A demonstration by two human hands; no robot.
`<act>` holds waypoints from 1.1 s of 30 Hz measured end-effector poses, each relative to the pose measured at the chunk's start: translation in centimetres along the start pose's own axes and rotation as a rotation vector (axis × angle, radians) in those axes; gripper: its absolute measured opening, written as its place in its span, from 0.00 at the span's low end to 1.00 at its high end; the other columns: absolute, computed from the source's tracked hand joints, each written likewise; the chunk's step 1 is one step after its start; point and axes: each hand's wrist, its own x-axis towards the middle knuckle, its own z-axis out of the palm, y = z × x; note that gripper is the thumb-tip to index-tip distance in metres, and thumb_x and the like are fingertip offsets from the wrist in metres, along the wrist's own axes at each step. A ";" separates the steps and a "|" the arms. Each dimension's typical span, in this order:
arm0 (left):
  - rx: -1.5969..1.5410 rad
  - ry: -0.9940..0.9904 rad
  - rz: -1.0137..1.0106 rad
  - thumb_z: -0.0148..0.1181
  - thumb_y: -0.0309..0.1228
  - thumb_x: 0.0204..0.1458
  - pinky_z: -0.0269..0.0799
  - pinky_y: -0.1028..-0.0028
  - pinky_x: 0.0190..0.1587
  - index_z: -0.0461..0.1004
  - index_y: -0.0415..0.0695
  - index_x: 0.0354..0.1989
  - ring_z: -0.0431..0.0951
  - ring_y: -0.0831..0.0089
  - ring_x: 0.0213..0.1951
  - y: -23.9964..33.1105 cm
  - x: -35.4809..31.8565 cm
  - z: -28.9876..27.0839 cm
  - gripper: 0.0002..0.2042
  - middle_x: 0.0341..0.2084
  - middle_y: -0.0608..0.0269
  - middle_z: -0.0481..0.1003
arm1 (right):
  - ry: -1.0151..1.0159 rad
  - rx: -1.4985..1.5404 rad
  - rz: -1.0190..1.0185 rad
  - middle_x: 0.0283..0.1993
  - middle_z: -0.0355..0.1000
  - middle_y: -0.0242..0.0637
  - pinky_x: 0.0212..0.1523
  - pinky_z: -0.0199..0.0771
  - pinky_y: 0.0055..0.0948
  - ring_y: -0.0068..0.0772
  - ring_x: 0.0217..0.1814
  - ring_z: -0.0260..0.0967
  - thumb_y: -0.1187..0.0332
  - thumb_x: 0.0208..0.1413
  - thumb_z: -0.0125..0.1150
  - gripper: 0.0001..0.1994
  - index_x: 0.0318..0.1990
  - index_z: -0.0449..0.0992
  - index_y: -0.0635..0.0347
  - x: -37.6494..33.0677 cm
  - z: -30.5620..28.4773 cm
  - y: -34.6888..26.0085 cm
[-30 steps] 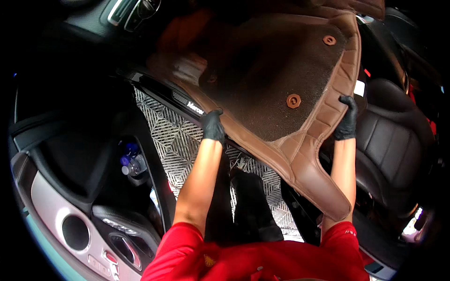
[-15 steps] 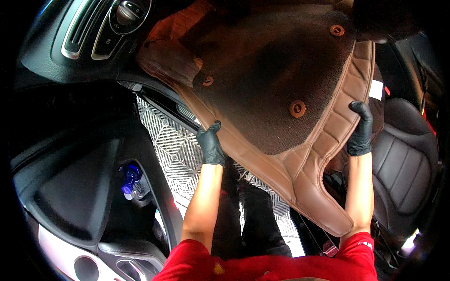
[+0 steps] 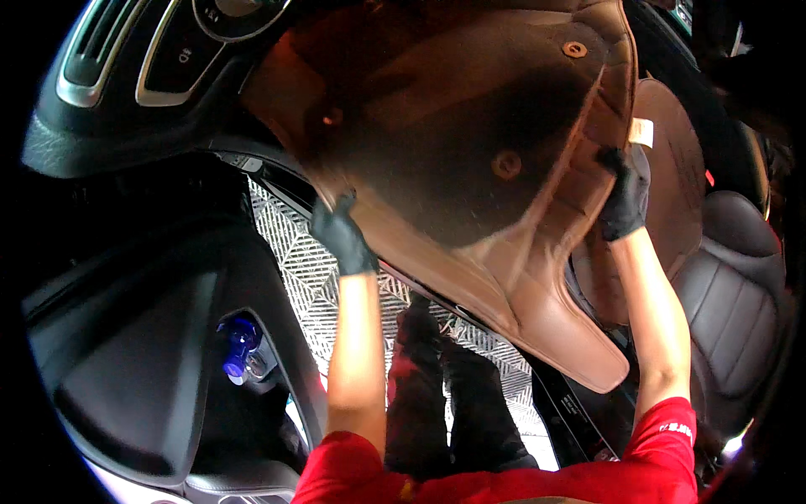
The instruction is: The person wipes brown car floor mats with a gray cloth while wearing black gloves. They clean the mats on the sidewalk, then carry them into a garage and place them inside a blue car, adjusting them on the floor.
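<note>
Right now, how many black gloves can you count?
2: one on the left hand, gripping the left edge of the brown car floor mat; one on the right hand, gripping its right edge. Dark areas could hide others.

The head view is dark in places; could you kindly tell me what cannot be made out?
In the head view:
- Brown mat: far end, cut off by the top edge.
- Left hand and right hand: any fingers beneath the mat, hidden by it.
- Round dial: upper part, cut off there too.
- White tag: markings, too small and blurred.
</note>
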 end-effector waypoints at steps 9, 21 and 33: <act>0.857 -0.081 0.418 0.55 0.28 0.46 0.68 0.65 0.40 0.74 0.36 0.36 0.72 0.58 0.36 -5.3 12.3 -1.8 0.11 0.35 0.47 0.74 | 0.146 0.129 0.328 0.50 0.68 0.39 0.44 0.67 0.31 0.37 0.47 0.65 0.53 0.56 0.49 0.24 0.56 0.64 0.59 7.3 11.1 12.4; 1.120 -0.808 0.914 0.57 0.40 0.45 0.46 0.50 0.59 0.54 0.38 0.60 0.55 0.44 0.58 -2.9 1.7 6.2 0.34 0.55 0.40 0.58 | -0.136 -1.350 -0.384 0.50 0.68 0.46 0.50 0.66 0.32 0.40 0.52 0.65 0.66 0.55 0.49 0.16 0.49 0.68 0.63 13.6 8.7 17.0; 1.111 -0.932 0.775 0.52 0.49 0.49 0.42 0.46 0.60 0.48 0.43 0.63 0.53 0.44 0.60 -10.7 -1.9 10.0 0.37 0.59 0.42 0.54 | -0.056 -1.630 -0.307 0.42 0.71 0.46 0.41 0.69 0.36 0.47 0.44 0.68 0.57 0.50 0.51 0.20 0.43 0.73 0.65 18.8 9.2 21.8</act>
